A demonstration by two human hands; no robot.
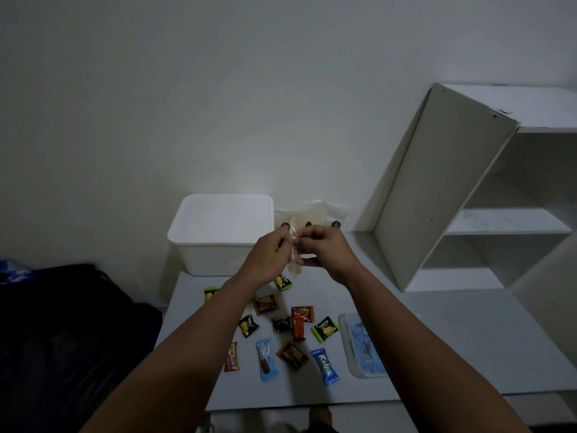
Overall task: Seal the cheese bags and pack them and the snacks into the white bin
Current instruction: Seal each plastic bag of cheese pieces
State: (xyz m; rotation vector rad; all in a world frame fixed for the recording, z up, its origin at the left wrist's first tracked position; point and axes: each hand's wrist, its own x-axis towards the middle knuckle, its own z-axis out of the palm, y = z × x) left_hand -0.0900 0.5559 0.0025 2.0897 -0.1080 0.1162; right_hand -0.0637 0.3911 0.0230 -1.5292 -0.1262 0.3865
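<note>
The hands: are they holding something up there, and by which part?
Yes. The left hand and right hand together pinch a clear cheese bag at its upper edge, one on each side; it hangs above the table.

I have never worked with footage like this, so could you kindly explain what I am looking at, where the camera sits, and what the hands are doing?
There is no machine here: a person wears one wide camera on the head, looking forward and down, so both forearms reach in from below. The left hand and the right hand together pinch a clear cheese bag above the table. More clear bags lie behind it, beside the white bin. Small wrapped snacks are scattered on the table, and a clear box with a blue lid sits on the right. A white shelf stands farther right.
</note>
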